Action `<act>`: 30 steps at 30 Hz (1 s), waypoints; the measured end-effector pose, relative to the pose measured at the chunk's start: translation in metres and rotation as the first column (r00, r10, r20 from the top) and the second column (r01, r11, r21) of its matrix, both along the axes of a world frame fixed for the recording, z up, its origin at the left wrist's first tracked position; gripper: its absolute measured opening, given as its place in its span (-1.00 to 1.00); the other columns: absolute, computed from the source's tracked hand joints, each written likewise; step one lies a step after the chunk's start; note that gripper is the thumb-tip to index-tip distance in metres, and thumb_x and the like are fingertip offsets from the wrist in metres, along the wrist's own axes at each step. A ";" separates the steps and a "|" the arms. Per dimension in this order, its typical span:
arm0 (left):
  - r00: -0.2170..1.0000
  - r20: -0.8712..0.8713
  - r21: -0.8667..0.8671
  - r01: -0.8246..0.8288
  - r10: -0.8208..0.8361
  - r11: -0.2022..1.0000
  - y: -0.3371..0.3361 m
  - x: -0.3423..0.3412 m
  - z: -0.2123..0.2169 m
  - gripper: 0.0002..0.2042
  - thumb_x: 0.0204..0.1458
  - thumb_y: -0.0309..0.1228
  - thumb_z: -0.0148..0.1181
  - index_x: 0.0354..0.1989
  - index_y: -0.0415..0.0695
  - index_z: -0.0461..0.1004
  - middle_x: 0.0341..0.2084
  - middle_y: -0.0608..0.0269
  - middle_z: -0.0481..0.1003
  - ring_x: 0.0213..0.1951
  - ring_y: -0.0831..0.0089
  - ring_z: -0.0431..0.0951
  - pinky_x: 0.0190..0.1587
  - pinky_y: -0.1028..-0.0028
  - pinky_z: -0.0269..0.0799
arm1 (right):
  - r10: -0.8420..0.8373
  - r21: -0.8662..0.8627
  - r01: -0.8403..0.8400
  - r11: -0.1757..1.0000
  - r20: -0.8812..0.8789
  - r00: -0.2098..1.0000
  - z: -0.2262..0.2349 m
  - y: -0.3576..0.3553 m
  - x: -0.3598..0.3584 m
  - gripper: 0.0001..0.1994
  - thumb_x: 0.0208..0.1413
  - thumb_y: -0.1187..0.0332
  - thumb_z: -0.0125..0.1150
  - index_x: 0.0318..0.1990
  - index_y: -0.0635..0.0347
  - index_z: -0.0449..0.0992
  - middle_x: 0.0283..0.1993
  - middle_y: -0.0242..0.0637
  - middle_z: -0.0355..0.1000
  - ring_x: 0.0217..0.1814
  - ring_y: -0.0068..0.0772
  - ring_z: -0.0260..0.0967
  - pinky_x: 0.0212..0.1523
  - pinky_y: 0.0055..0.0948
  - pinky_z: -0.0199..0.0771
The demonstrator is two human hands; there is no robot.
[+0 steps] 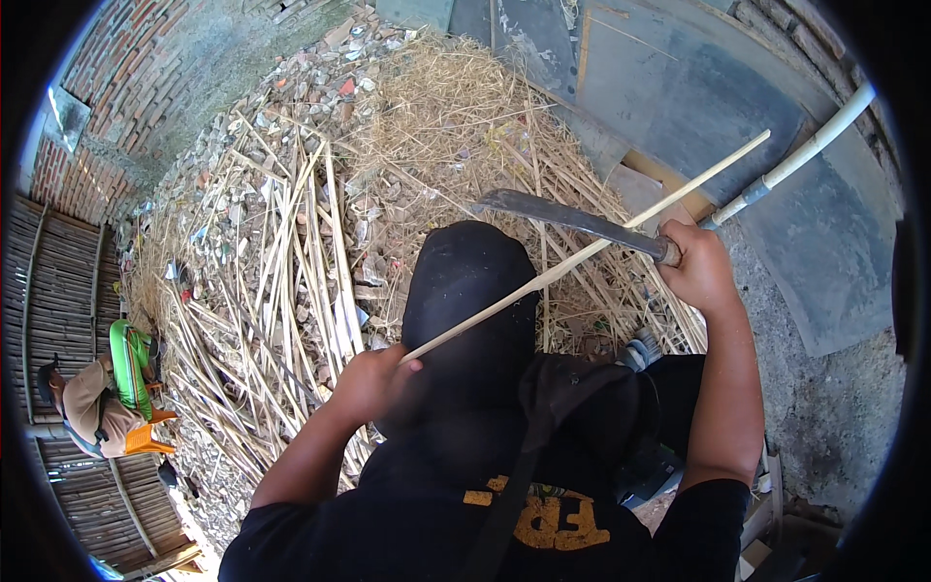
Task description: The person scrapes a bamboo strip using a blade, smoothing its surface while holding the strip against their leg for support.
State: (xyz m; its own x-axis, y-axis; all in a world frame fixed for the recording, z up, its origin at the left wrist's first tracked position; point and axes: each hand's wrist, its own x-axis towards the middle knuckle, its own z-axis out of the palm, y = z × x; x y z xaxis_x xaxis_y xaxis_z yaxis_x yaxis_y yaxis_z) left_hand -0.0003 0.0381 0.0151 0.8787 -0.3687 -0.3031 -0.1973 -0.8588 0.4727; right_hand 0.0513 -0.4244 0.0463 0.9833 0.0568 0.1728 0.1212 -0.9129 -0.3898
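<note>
My left hand [370,385] is closed around the near end of a long pale bamboo strip [514,296]. The strip slants up across my dark-clothed knee to the far right. In my right hand [698,264] is the handle of a machete [567,219] with a dark, curved blade. The blade points left and crosses the strip close to my right fist. Whether it touches the strip or only passes over it, I cannot tell.
Split bamboo strips [281,252] lie in a loose pile on rubble, left of my knee. Straw-like shavings [446,107] spread ahead. Grey panels [669,97] and a pale pole [815,145] stand right. A person [92,407] sits on an orange chair [150,434] at far left.
</note>
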 end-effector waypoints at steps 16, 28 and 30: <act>0.997 -0.040 -0.052 -0.065 0.063 0.996 -0.001 -0.001 -0.005 -0.57 0.36 -0.07 -0.13 -0.29 -0.23 0.43 -0.50 -0.23 0.52 -0.30 -0.28 0.54 -0.22 -0.01 0.42 | 0.022 -0.064 -0.031 0.997 -0.137 0.990 0.012 0.017 -0.008 -0.70 -0.21 0.48 0.34 -0.21 0.13 0.56 -0.35 -0.10 0.55 -0.23 0.06 0.54 -0.15 -0.06 0.53; 0.999 0.005 -0.058 -0.051 0.051 0.997 -0.003 -0.004 -0.010 -0.61 0.36 -0.09 -0.13 -0.21 -0.23 0.38 -0.47 -0.27 0.51 -0.28 -0.32 0.52 -0.20 -0.08 0.38 | 0.074 -0.053 -0.079 0.995 -0.081 0.994 0.003 0.012 -0.006 -0.70 -0.22 0.47 0.33 -0.22 0.13 0.53 -0.33 -0.10 0.52 -0.20 0.08 0.51 -0.21 -0.06 0.49; 0.999 -0.031 -0.104 -0.038 0.035 0.994 -0.004 -0.003 -0.006 -0.62 0.36 -0.11 -0.11 -0.22 -0.23 0.38 -0.49 -0.28 0.50 -0.30 -0.32 0.52 -0.21 -0.09 0.38 | 0.090 -0.056 -0.095 0.994 -0.084 0.992 0.004 0.015 -0.007 -0.70 -0.22 0.48 0.33 -0.23 0.13 0.53 -0.33 -0.11 0.52 -0.20 0.08 0.50 -0.21 -0.05 0.49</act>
State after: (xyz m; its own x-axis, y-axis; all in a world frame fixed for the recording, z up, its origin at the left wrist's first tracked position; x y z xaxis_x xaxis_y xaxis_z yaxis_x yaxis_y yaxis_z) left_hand -0.0030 0.0339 0.0091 0.8835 -0.3674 -0.2906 -0.1514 -0.8110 0.5651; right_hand 0.0438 -0.4092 0.0507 0.9840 0.1561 0.0858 0.1764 -0.9210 -0.3472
